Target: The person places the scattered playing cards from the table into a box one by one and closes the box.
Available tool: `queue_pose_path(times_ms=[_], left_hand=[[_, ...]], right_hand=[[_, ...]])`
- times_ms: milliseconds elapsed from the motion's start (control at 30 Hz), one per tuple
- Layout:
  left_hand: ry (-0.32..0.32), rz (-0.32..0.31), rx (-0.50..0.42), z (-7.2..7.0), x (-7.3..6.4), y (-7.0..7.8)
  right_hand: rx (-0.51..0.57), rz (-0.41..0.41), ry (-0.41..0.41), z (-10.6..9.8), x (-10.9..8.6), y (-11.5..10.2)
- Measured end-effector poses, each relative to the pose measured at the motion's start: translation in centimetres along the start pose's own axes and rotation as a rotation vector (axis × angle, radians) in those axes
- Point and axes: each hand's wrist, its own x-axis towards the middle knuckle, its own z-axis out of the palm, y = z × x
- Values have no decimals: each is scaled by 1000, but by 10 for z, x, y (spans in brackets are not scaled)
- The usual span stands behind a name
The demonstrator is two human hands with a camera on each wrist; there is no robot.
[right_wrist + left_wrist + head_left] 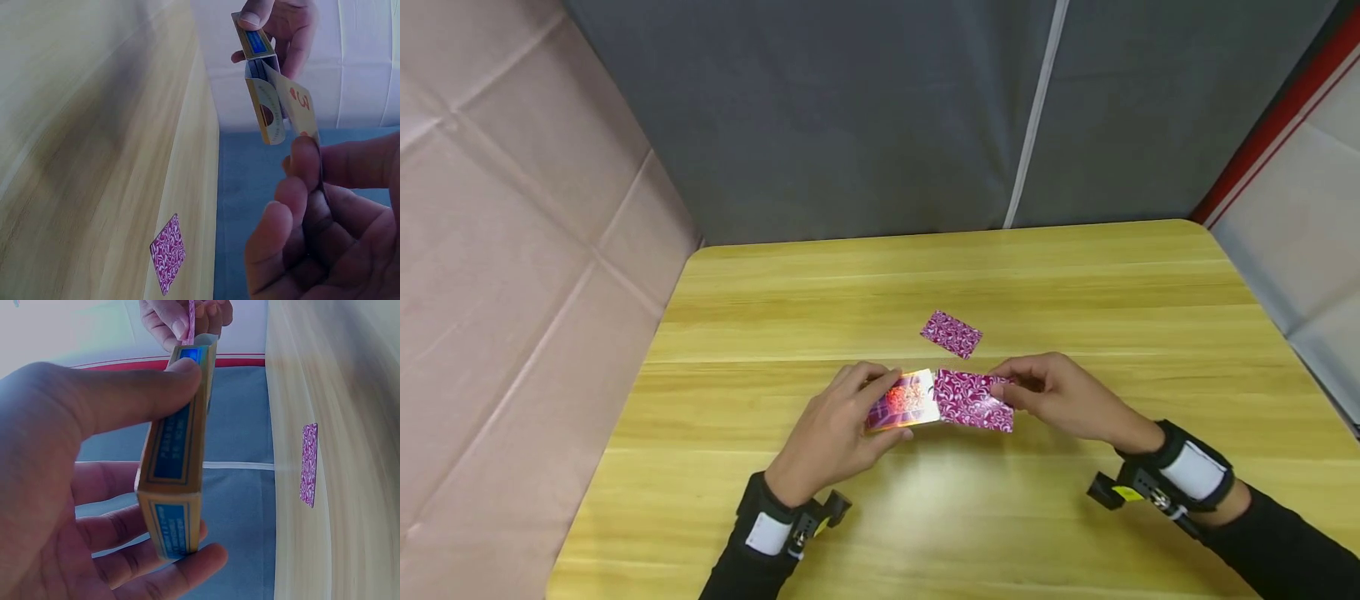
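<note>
My left hand [838, 421] holds a playing card box [910, 400] above the table, thumb on one narrow side and fingers on the other. Its flap [267, 112] hangs open at the end facing my right hand, where more cards show inside in the right wrist view. Between thumb and fingers, my right hand [1067, 400] pinches a playing card [964, 398] with a purple-and-white patterned back. The card's other end is right at the box's mouth, and its face shows a red 3 in the right wrist view. Another patterned card [952, 334] lies back up on the table beyond both hands.
The wood-grain table [760, 317] has rounded far corners. A dark grey curtain [850, 125] with a pale strip stands behind it. Pale quilted panels [512, 292] rise at the left, and a white panel with a red edge [1285, 108] stands at the right.
</note>
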Motion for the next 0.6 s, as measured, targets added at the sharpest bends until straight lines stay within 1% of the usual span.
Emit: queue_pose_path(times_ms=[133, 267, 333, 500, 600], left_hand=[[8, 25, 0, 1, 1, 1], [-12, 30, -8, 2, 4, 4], [-25, 38, -19, 2, 6, 5], [-59, 51, -27, 4, 7, 9], [-66, 39, -31, 5, 6, 10]], right_hand=[[-25, -6, -15, 1, 2, -1], [-14, -2, -22, 4, 5, -2], [-4, -17, -21, 8, 8, -3], [21, -63, 22, 21, 12, -1], [91, -20, 48, 24, 10, 1]])
